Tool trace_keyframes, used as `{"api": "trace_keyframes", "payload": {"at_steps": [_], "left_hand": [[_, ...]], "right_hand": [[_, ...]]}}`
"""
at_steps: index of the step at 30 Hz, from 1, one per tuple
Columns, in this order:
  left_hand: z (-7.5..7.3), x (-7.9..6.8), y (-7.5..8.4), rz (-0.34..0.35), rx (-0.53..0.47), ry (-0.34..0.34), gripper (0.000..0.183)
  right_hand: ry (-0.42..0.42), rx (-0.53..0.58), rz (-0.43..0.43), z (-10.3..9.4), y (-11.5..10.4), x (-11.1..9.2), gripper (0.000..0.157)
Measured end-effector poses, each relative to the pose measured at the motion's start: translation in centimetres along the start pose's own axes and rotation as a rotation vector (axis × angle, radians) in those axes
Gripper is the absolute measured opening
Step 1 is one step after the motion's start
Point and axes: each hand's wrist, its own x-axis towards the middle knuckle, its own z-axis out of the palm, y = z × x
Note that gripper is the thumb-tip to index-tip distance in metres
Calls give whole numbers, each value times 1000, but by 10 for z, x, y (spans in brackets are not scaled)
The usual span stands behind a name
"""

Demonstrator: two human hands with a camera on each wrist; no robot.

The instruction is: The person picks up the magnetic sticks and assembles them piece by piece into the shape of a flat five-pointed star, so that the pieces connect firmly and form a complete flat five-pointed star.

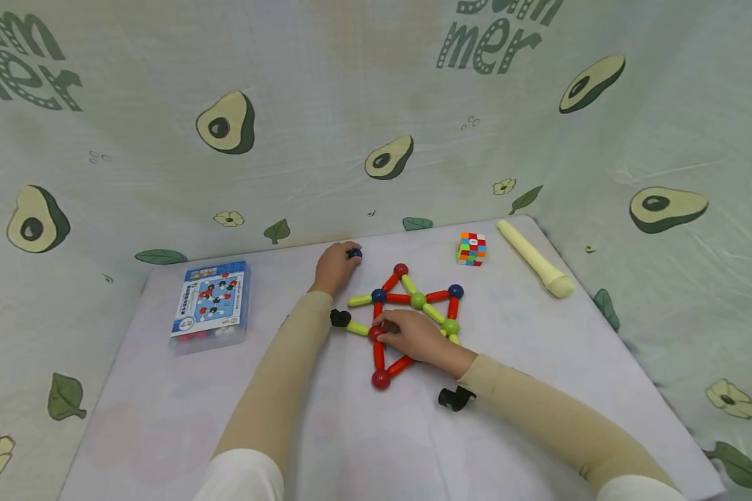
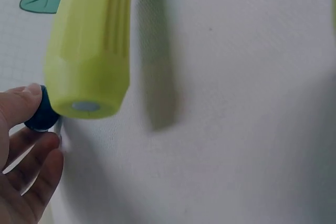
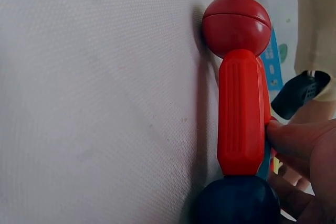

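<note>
Thumb and fingers of my left hand [image 1: 335, 268] pinch a dark blue ball [image 2: 43, 113] at the back of the table, apart from the magnetic rod-and-ball frame. The frame lies flat, made of red rods [image 1: 379, 355], yellow-green rods [image 1: 359, 300] and coloured balls. With its fingertips my right hand [image 1: 416, 337] grips a red ball [image 1: 374, 334] on the frame's left side, partly hiding it. Close to the right wrist camera are another red ball [image 3: 236, 24], a red rod [image 3: 241, 114] and a blue ball [image 3: 236, 203]. A yellow-green rod [image 2: 89, 51] looms in the left wrist view.
On the left of the table [image 1: 163, 410] lies a clear plastic box [image 1: 209, 306] with a blue label and pieces inside. A colourful puzzle cube [image 1: 472, 249] and a pale yellow stick [image 1: 535, 257] with a knob end lie at the back right. Patterned cloth hangs behind.
</note>
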Motion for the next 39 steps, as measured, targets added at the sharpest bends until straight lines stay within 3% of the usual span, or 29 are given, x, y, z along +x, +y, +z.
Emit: {"api": "trace_keyframes", "payload": {"at_steps": [9,16,27,39], "left_hand": [[-11,-11,-12,-46,-83,-7,31],[-17,-24,-22,-69,-63,-52,33],[-22,-51,-28,-26,-13,-83,34],[-34,-90,-38,9,-144,-114,37]], "right_hand": [[7,-8,-13,-1,0,-1,24],[3,7,7,-4,-3,-3,25],[9,3,19,0,1,-3,24],[-4,17,32,-2,-3,-1,25]]}}
